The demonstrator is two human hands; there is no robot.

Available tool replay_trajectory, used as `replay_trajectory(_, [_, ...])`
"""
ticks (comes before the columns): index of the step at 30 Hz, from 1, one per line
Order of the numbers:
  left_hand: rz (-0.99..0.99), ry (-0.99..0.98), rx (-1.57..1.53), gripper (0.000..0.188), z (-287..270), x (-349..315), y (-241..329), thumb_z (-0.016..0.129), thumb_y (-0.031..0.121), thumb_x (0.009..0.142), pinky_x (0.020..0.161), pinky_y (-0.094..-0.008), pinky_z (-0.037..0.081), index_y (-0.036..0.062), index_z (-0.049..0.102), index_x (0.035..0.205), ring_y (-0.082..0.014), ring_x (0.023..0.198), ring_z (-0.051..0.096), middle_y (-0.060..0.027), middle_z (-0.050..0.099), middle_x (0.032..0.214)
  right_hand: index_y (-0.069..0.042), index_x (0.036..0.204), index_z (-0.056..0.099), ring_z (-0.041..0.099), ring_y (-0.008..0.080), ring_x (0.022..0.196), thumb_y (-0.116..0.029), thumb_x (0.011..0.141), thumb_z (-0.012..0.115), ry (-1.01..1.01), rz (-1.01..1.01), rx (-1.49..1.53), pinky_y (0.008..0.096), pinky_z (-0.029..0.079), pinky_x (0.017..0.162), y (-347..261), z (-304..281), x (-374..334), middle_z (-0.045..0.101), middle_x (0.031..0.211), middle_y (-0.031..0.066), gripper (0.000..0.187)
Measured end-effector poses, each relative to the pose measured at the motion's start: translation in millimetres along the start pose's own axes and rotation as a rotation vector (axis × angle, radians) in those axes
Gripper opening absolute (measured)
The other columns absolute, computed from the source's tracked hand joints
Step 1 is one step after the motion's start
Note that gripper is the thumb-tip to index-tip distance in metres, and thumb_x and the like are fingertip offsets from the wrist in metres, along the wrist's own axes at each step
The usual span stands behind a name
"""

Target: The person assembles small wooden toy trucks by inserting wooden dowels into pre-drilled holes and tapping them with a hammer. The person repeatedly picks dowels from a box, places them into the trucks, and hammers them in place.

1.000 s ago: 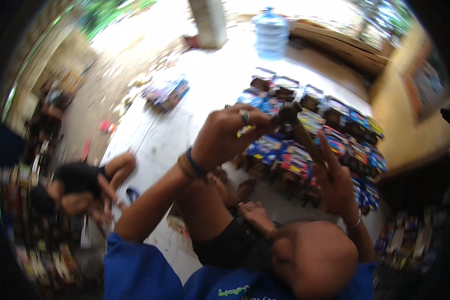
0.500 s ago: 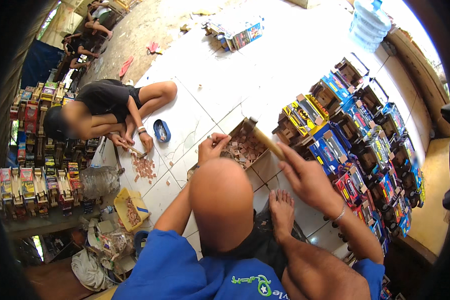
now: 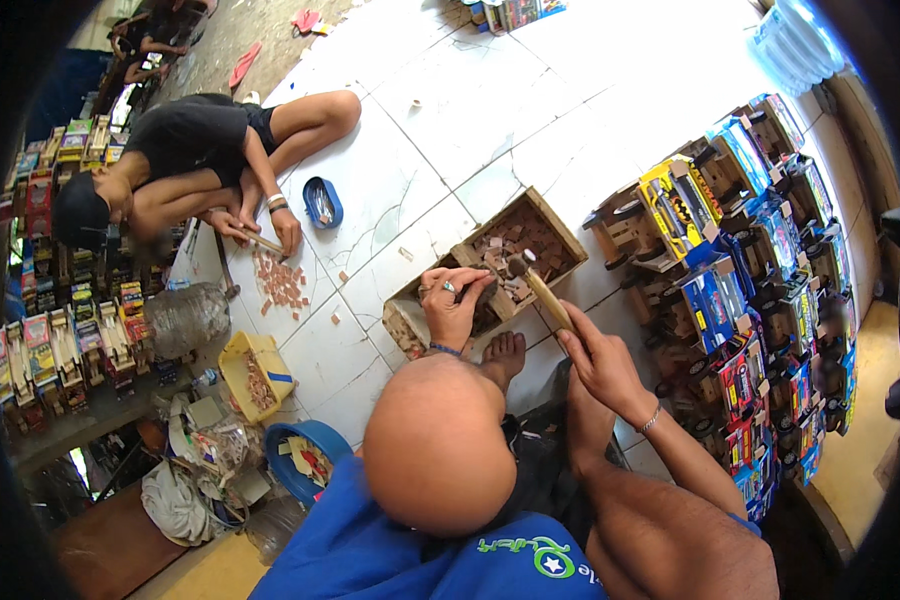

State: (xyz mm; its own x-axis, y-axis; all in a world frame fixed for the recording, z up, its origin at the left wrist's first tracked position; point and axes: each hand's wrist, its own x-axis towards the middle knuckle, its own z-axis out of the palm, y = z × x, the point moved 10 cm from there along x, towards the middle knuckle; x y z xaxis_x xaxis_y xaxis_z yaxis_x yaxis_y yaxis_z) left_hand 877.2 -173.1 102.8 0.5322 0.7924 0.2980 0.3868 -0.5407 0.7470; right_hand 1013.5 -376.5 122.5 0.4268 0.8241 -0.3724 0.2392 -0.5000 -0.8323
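Observation:
My right hand (image 3: 610,365) is closed around the wooden handle of a hammer (image 3: 548,297), its head over a wooden box (image 3: 560,218) in front of me. Thumb and fingers pinched together, my left hand (image 3: 450,308) is over the near left part of that box, close to the hammer head. What sits in its fingertips is too small to make out. Many small brown wooden pieces (image 3: 550,245) fill the box's far part. My bare knee (image 3: 440,430) covers the area below my left hand.
On the right stand rows of colourful wooden toy trucks (image 3: 715,305). At left, a co-worker (image 3: 195,150) sits cross-legged with a tool over scattered wooden pieces (image 3: 280,283). Nearby are a small blue container (image 3: 322,202), a yellow tub (image 3: 232,375) and a blue basin (image 3: 345,440).
The view has shifted, showing more of the box. My left hand is now over its near left part, and the hammer's head has come lower, closer to the left fingers.

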Motion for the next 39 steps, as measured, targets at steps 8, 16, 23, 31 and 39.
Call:
replay_trajectory(8, [0.077, 0.030, -0.031, 0.013, 5, -7, -6, 0.083, 0.014, 0.078, 0.083, -0.0346, 0.045, 0.0122, 0.073, 0.085, -0.0227, 0.090, 0.057, -0.0005, 0.071, 0.088, -0.025, 0.157, 0.031, 0.061, 0.0389, 0.065, -0.019, 0.100, 0.055, 0.078, -0.199, -0.389, 0.0496, 0.050, 0.059, -28, 26, 11, 0.062, 0.082, 0.0156, 0.062])
replay_trajectory(16, [0.148, 0.035, -0.055, 0.018, 7, -9, -9, 0.083, 0.017, 0.078, 0.083, -0.0366, 0.045, 0.0130, 0.069, 0.087, -0.0235, 0.091, 0.053, 0.0023, 0.070, 0.091, -0.027, 0.157, 0.031, 0.058, 0.0327, 0.055, -0.019, 0.098, 0.058, 0.193, -0.306, -0.660, 0.0445, 0.049, 0.050, -56, 19, 7, 0.054, 0.072, 0.0106, 0.065])
replay_trajectory(23, [0.126, 0.032, -0.092, 0.013, 9, -11, -13, 0.080, 0.017, 0.081, 0.084, -0.0367, 0.045, 0.0160, 0.069, 0.089, -0.0236, 0.093, 0.051, 0.0037, 0.068, 0.093, -0.024, 0.156, 0.033, 0.059, 0.0323, 0.055, -0.017, 0.097, 0.060, 0.167, -0.307, -0.659, 0.0447, 0.049, 0.050, -55, 20, 12, 0.057, 0.071, 0.0107, 0.066])
replay_trajectory(31, [0.127, 0.034, -0.076, 0.012, 9, -13, -10, 0.080, 0.018, 0.083, 0.084, -0.0351, 0.044, 0.0158, 0.068, 0.085, -0.0230, 0.093, 0.049, 0.0053, 0.067, 0.093, -0.025, 0.156, 0.032, 0.061, 0.0342, 0.059, -0.018, 0.098, 0.058, 0.122, -0.210, -0.638, 0.0471, 0.050, 0.052, -37, 25, 9, 0.058, 0.070, 0.0123, 0.064])
replay_trajectory(39, [0.139, 0.025, -0.089, 0.011, 12, -13, -9, 0.078, 0.016, 0.083, 0.085, -0.0356, 0.042, 0.0157, 0.067, 0.086, -0.0233, 0.094, 0.048, 0.0041, 0.067, 0.094, -0.025, 0.157, 0.030, 0.062, 0.0381, 0.063, -0.017, 0.099, 0.056, 0.098, -0.155, -0.582, 0.0514, 0.049, 0.057, -29, 25, 7, 0.061, 0.074, 0.0165, 0.064])
